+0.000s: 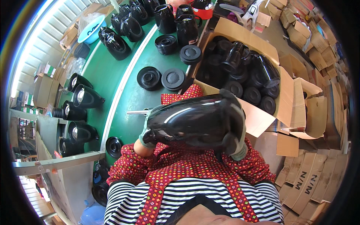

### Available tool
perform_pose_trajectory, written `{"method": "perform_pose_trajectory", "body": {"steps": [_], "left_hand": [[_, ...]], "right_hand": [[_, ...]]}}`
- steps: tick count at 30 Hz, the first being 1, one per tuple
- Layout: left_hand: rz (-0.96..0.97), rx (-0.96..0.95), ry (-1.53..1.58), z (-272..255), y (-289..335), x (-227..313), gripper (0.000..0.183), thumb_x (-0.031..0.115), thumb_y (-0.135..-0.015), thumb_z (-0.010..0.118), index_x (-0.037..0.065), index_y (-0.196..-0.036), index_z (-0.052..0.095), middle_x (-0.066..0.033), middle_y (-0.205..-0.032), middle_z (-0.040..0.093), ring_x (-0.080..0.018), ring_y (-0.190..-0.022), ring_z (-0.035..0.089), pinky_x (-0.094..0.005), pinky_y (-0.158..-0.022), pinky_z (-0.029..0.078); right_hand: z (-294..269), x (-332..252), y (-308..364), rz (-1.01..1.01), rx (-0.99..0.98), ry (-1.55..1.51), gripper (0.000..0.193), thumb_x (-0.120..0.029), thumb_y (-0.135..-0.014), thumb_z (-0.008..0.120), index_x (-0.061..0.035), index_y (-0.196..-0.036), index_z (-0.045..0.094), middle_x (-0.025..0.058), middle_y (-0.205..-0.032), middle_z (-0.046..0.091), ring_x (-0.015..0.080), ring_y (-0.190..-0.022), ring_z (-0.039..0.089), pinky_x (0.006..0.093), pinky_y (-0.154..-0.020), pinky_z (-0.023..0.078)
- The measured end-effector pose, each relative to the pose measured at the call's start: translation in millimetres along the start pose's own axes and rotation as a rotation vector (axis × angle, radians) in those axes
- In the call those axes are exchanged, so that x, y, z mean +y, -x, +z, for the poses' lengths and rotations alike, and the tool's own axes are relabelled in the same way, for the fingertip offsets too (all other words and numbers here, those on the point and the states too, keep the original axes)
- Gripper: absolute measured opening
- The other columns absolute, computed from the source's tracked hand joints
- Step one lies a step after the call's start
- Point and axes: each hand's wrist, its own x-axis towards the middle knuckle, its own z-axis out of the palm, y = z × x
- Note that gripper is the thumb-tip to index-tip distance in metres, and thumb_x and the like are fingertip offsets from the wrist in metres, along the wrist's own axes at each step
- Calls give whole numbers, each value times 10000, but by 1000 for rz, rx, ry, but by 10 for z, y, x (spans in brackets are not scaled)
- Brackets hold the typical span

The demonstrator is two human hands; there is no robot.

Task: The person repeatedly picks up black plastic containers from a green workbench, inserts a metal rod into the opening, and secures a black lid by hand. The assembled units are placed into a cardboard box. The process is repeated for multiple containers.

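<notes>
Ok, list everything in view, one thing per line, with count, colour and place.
Jug body in the hands: one, glossy black, lying sideways in front of the chest.
Jug bodies on the belt: several, black, far end and left side.
Round lids: several, black, flat on the belt beside the box.
Green belt: one, running up the left half.
Open cardboard box: one, brown, right of the belt, full of black jug parts.
Flat cartons: a stack, brown, lower right.
Blue bowl: one, upper left.
Left hand: gloved, grip on the jug's left end.
Right hand: gloved, grip on its right end.
</notes>
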Motion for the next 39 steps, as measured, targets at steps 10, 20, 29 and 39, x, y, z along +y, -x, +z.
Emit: {"method": "perform_pose_trajectory", "body": {"steps": [10,20,29,39], "left_hand": [[-70,55,-368,752,232,539,555,135,-1002,707,8,-1509,522,-83,-1302,691,-147,-1075,669,-353,-974,556],[-8,485,-1983,-834,645,576,1010,265,-819,839,205,-1670,297,-243,-1625,389,-440,-1452,426,-564,-1192,358],[-1,367,-1512,-746,722,875,440,73,-930,703,113,-1369,695,-137,-942,701,-304,-769,699,-399,-701,547],[275,128,-1404,928,-65,1864,461,-6,-870,774,-59,-1321,691,-195,-1044,771,-226,-856,782,-316,-717,592]], "right_hand": [[-561,336,88,801,268,-564,604,-446,-1128,397,-6,-1526,505,131,-1392,652,249,-1237,659,406,-1092,535],[-480,662,-349,906,-734,-191,511,-298,-932,765,8,-1336,707,104,-1247,747,178,-1149,669,348,-1053,491],[-94,815,-204,841,-427,-204,337,-244,-1102,572,-22,-1328,687,85,-1229,733,149,-1138,670,313,-1003,524],[52,830,-1116,-17,-654,468,435,-211,-902,743,-81,-1316,709,112,-1097,733,343,-1105,668,528,-1113,420]]}}
